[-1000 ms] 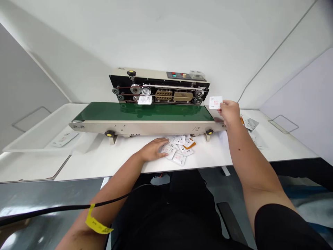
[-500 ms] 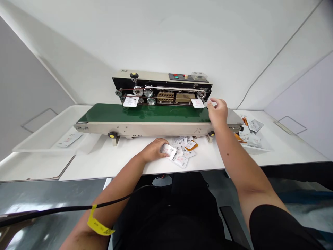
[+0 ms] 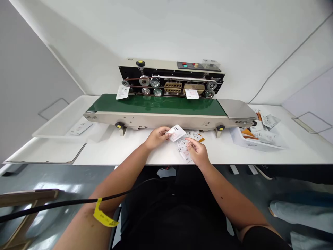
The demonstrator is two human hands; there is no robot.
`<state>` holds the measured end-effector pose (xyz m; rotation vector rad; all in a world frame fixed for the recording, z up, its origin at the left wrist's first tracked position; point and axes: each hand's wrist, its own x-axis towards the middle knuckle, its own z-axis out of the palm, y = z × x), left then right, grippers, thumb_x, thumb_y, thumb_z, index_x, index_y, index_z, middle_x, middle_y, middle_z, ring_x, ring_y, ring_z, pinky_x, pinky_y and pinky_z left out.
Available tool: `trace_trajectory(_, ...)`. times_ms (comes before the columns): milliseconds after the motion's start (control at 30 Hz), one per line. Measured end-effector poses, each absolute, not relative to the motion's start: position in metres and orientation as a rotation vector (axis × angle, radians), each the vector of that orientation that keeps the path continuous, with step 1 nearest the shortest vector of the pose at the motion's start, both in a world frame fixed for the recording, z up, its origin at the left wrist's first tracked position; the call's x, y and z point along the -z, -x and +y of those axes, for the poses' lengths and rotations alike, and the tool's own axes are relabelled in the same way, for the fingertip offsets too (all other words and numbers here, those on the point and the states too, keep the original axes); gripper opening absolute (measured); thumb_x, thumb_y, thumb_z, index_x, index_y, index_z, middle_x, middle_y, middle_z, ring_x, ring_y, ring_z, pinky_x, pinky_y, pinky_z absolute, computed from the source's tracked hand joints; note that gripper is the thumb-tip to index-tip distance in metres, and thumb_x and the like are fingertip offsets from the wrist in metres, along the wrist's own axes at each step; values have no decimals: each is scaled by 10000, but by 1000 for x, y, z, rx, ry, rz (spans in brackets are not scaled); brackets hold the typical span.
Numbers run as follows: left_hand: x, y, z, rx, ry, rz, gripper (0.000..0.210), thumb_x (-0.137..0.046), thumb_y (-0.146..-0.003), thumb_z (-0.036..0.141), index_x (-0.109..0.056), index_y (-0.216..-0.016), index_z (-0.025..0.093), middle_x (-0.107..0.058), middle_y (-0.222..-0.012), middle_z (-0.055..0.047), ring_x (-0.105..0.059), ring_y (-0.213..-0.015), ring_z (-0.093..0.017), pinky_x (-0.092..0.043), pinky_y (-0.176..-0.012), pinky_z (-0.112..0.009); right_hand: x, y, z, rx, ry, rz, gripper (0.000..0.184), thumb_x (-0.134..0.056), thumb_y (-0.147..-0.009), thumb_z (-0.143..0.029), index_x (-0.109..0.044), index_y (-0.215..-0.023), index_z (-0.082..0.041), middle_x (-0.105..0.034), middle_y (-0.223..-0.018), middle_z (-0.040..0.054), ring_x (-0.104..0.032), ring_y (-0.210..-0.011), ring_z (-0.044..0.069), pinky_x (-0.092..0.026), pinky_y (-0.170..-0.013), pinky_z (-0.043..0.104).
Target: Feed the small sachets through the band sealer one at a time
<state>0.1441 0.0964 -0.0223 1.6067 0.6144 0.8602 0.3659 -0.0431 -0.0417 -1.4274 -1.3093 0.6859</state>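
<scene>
My left hand (image 3: 158,138) pinches a white printed sachet (image 3: 177,132) above the front of the table. Just right of it, my right hand (image 3: 198,151) reaches in with thumb and index finger stretched out and slightly apart, close to the sachet's lower right corner. Whether those fingertips touch it I cannot tell. Under both hands lies a small pile of sachets (image 3: 185,154), partly covered. Behind them stands a band sealer (image 3: 173,81) with a green conveyor belt (image 3: 156,105). One sachet (image 3: 192,93) sits at its right part, another sachet (image 3: 122,92) at its left end.
To the right stands a white bin (image 3: 256,144) of white and orange sachets. A translucent tray (image 3: 43,131) at the left holds a few sachets (image 3: 81,127). A black cable (image 3: 78,201) with a yellow tag (image 3: 105,219) crosses my left forearm.
My right hand has come down from the sealer's right end to beside my left hand. The sachets on the sealer have shifted left. My left hand has raised its sachet slightly.
</scene>
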Motion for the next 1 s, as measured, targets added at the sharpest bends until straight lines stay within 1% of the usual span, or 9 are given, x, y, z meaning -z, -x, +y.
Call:
trace_trajectory(100,23,-142,97,-903,-1701,547,321,-836,-858,465,-789,-993,177,-811,-1112,-123,-761,-1082,-257,-593,-1004,-427,38,-366,-40,-854,1330,-1204,539,-627,-974,-619,-763,-1273,-192,-745,-816,67,-680,-741,213,-591,-714,353)
trace_trajectory(167,24,-142,98,-903,-1756,514,281,-818,-884,437,-815,-1012,186,-793,-1229,-144,-730,-1209,-281,-556,-1091,-466,36,-365,-38,-960,1274,-1168,590,-651,-956,-645,-736,-1318,-187,-757,-856,74,-672,-731,205,-590,-697,354)
trace_trajectory(300,32,-147,97,-847,-1686,503,351,-805,-899,484,-783,-1062,174,-797,-1222,-146,-748,-1185,-279,-572,-1067,-470,37,-360,-33,-967,1237,-1235,612,-740,-912,-568,-683,-1412,-219,-742,-1013,77,-675,-801,194,-571,-676,325)
trace_trajectory(433,33,-149,92,-695,-1709,473,395,-796,-904,534,-731,-1031,165,-821,-1021,-113,-789,-996,-251,-615,-937,-410,30,-357,-29,-717,1330,-1364,310,-724,-916,-450,-802,-1111,-222,-691,-898,53,-633,-775,185,-540,-678,319)
trace_trajectory(533,28,-148,88,-652,-1944,428,383,-795,-917,484,-726,-1154,191,-795,-1207,-139,-755,-1142,-280,-578,-1039,-454,7,-373,-21,-469,1357,-1399,231,-719,-912,-441,-774,-877,-219,-678,-899,61,-638,-828,201,-541,-721,324)
trace_trajectory(667,26,-152,88,-646,-2308,483,413,-780,-927,433,-703,-1287,245,-665,-1491,-133,-616,-1387,-325,-456,-1206,-529,-47,-438,10,-390,1301,-1123,319,-676,-949,-509,-716,-1050,-209,-706,-915,50,-614,-678,154,-503,-597,269)
trace_trajectory(767,33,-161,90,-623,-2383,734,524,-781,-900,492,-683,-1358,257,-659,-1499,-125,-593,-1402,-370,-461,-1201,-554,-87,-497,48,-386,1379,-935,333,-720,-933,-461,-704,-1095,-170,-706,-824,40,-538,-553,109,-418,-485,216)
trace_trajectory(900,42,-166,93,-577,-2436,890,678,-814,-834,576,-672,-1405,239,-641,-1521,-138,-546,-1445,-416,-432,-1228,-568,-115,-540,94,-408,1543,-776,197,-794,-882,-289,-716,-921,-111,-626,-631,13,-476,-481,81,-361,-435,186)
trace_trajectory(1000,44,-166,94,-565,-2470,876,660,-816,-836,571,-687,-1391,238,-638,-1529,-127,-540,-1454,-407,-427,-1235,-561,-118,-539,120,-555,1597,-777,179,-788,-889,-234,-684,-817,-107,-537,-528,-18,-442,-457,73,-331,-420,179)
